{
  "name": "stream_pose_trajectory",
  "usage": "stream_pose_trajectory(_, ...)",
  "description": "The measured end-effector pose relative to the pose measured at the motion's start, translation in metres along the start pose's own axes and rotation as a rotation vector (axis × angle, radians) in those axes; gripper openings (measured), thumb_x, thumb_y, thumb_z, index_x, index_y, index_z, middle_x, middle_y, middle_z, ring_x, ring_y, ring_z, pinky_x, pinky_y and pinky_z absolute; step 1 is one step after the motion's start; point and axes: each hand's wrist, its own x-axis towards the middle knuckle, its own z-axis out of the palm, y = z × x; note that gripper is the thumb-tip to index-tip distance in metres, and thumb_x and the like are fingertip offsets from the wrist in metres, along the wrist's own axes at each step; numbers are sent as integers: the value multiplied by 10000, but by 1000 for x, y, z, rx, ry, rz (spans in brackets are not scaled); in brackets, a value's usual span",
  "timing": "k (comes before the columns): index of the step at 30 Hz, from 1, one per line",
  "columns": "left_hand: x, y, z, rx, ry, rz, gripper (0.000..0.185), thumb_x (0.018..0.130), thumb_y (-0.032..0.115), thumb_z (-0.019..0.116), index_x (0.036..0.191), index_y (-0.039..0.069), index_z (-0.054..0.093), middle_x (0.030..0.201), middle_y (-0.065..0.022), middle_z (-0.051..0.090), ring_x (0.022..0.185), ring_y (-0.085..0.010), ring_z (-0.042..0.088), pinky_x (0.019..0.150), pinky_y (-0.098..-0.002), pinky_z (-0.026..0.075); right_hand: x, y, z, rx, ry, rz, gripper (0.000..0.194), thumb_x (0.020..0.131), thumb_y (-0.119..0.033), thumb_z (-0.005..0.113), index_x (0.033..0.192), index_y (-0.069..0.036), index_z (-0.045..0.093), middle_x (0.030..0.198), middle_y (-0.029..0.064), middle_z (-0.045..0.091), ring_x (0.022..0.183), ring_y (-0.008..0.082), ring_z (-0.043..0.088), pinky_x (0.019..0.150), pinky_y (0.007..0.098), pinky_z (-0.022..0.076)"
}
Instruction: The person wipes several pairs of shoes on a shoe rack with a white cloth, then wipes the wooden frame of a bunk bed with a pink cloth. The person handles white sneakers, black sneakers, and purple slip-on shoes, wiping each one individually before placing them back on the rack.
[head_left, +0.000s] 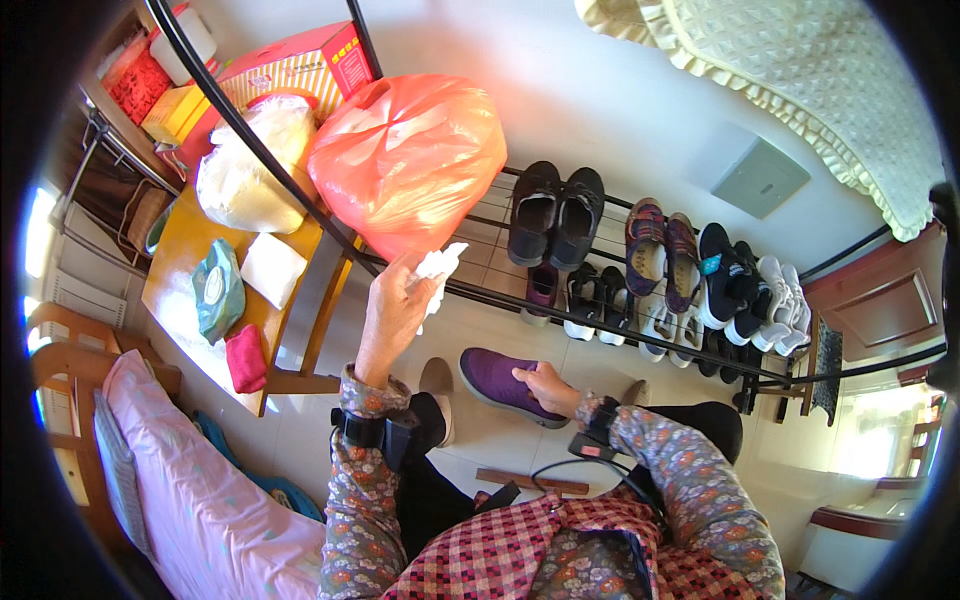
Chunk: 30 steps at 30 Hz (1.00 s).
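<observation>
My left hand is raised in front of the shoe rack and pinches a crumpled white tissue between thumb and fingers. Lower and to the right, my right hand grips a purple slip-on shoe over the tiled floor, thumb on top of its upper; its toe points left and its dark sole edge shows. The tissue and the shoe are apart. A large knotted red plastic bag stands just beyond my left hand.
A metal shoe rack holds several pairs, including black shoes. At left a wooden table bears a teal wipes packet, a white folded cloth, a red cloth and a white bag. A pink-covered bed lies lower left.
</observation>
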Motion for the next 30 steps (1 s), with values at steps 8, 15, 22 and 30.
stream_pose_trajectory(8, -7, 13, -26, -117, 144, -189, 170, 938, 65, 635, 1084, -23, 627, 896, -30, 655, 782, -76, 625, 666, -236, 503, 163, 25, 38, 583, 445, 52, 282, 879, -127, 686, 1122, -63, 558, 1054, 27, 574, 823, 190, 494, 774, 437, 442)
stream_pose_trajectory(15, -7, 6, -24, 96, 125, -209, 189, 880, 12, 658, 1066, -10, 633, 910, -56, 642, 825, -116, 627, 718, -258, 505, 256, 25, 18, -329, 689, -438, 110, 902, -132, 644, 994, -85, 607, 891, 74, 635, 820, 224, 601, 710, 407, 488)
stream_pose_trajectory(22, -7, 0, -19, 118, 117, -312, 213, 840, -30, 673, 1046, -8, 628, 933, -64, 618, 848, -135, 590, 734, -263, 485, 301, -10, 0, -564, 744, -833, 452, 886, -248, 603, 1206, 64, 538, 1160, 259, 615, 1119, 431, 570, 943, 415, 479)
stream_pose_trajectory(30, -9, 3, -9, 99, 78, -247, 215, 842, -33, 682, 1045, -6, 617, 949, -70, 594, 845, -143, 584, 734, -265, 483, 193, -42, 7, -1367, 506, -544, 483, 829, -210, 609, 1239, 30, 524, 1217, 212, 571, 1227, 344, 498, 1146, 562, 228)
